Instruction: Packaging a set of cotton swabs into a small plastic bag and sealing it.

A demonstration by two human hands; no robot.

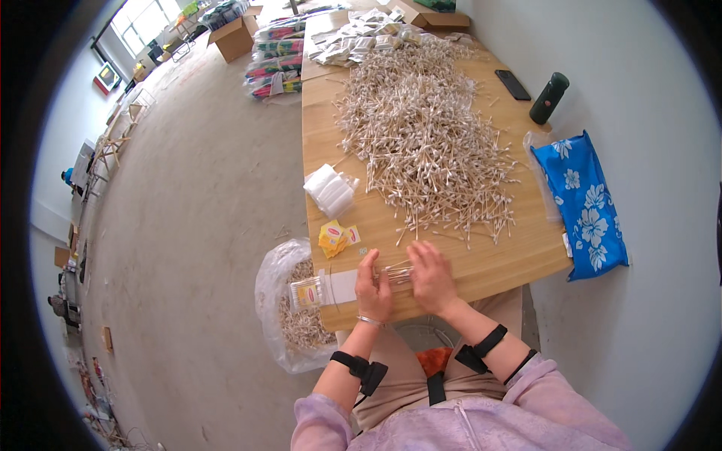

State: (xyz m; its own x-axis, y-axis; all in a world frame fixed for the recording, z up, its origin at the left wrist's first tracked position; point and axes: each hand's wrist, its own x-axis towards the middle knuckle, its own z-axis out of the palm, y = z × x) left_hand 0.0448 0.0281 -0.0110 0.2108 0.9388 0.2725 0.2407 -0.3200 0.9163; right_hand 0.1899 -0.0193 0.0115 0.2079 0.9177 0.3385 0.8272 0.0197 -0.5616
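Observation:
My left hand point(373, 287) and my right hand point(431, 275) are closed together on a small bundle of wooden cotton swabs point(397, 273) at the near edge of the wooden table point(519, 255). Just left of my left hand lies a clear plastic packet of swabs point(320, 290) with a white card, overhanging the table's edge. A big heap of loose cotton swabs point(425, 143) spreads over the table beyond my hands. Small yellow labels point(333, 238) and a stack of clear bags point(329, 189) lie at the table's left side.
A clear bag of filled packets point(289, 323) stands on the floor at the table's left corner. A dark bottle point(548, 98), a black phone point(513, 84) and a blue flowered bag point(583, 203) sit at the right. Bagged packets point(361, 37) and cardboard boxes point(235, 37) lie far off.

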